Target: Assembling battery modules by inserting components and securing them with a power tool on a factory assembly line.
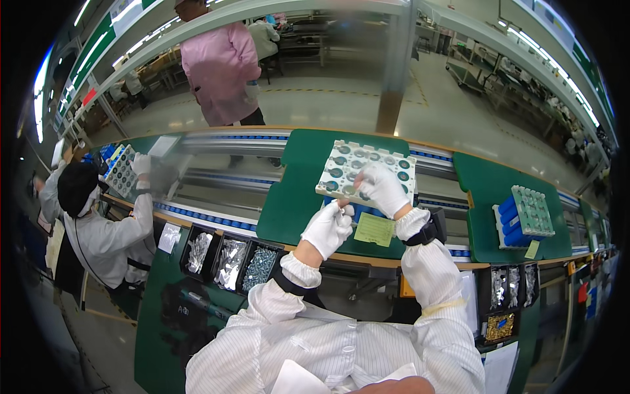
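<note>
A white plastic holder with rows of round cell ends [340,160] stands on a green board [303,154] in front of me; blue cell sides show beneath it. My right hand [384,190], in a white glove with bare fingertips, is over the holder's near right part. Its fingers are pinched together at the top, and what they hold is too small to make out. At the holder's near edge is my left hand [327,230], gloved likewise. Thumb and fingers are pressed together there around something I cannot make out. A yellow-green paper slip [374,229] hangs on the holder's near side.
Bins of metal strips [230,262] and screws [260,268] stand left of me, near a dark power tool [203,305]. More bins [500,326] lie at right. Another blue cell pack [523,217] sits on the right board. A co-worker [108,223] handles a pack at left.
</note>
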Tool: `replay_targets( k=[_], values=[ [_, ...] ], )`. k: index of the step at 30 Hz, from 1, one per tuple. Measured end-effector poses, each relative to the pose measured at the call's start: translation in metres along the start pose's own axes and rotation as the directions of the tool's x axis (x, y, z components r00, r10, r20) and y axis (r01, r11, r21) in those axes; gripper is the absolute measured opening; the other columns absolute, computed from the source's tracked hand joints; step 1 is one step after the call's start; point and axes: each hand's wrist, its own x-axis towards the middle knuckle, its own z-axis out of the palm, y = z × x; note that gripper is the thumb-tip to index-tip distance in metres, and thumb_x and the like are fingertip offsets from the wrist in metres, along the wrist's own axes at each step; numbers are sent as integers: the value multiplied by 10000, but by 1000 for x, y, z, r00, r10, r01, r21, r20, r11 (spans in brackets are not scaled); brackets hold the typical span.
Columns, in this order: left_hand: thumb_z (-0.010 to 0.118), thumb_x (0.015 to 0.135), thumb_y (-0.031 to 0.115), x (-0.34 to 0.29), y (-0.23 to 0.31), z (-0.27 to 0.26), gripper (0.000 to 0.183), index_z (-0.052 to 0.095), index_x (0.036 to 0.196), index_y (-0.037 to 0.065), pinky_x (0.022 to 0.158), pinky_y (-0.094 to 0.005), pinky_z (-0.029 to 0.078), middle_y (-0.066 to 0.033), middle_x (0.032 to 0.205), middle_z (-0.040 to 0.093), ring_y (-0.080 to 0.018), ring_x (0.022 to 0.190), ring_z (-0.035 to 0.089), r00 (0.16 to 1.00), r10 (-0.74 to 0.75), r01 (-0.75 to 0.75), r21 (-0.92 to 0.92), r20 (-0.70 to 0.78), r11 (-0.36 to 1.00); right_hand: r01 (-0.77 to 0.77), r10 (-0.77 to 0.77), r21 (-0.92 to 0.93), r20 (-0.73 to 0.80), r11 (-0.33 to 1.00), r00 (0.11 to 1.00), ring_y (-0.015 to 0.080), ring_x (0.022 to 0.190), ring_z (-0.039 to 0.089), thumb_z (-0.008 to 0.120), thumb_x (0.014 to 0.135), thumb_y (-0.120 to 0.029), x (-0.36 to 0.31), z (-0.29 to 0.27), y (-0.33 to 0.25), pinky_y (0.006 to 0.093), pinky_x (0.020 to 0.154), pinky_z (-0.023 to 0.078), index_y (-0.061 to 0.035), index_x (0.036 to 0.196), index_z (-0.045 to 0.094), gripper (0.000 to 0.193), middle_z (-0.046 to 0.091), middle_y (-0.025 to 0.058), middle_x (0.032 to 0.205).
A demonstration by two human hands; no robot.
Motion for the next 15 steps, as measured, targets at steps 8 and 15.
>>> replay_targets(
  k=[8, 15],
  values=[
    [396, 920, -66, -5, -6, 0, 358, 358, 1274, -108, 1013, -405, 491, -246, 1204, 486, -347, 1146, 544, 973, 230, -230, 28, 21, 973, -407, 411, -193, -21, 893, 911, 319, 856, 658, 656, 822, -223, 2, 15, 9, 388, 772, 508, -116, 910, 709, 148, 688, 146, 904],
    [404, 944, -46, -12, -5, 3, 346, 382, 1286, -94, 966, -383, 530, -247, 1273, 476, -345, 1173, 544, 960, 279, -274, 156, -12, 949, -298, 320, -355, 3, 886, 947, 322, 855, 653, 657, 795, -204, 4, 19, 5, 404, 763, 513, -125, 866, 721, 125, 676, 134, 884]
  ],
)
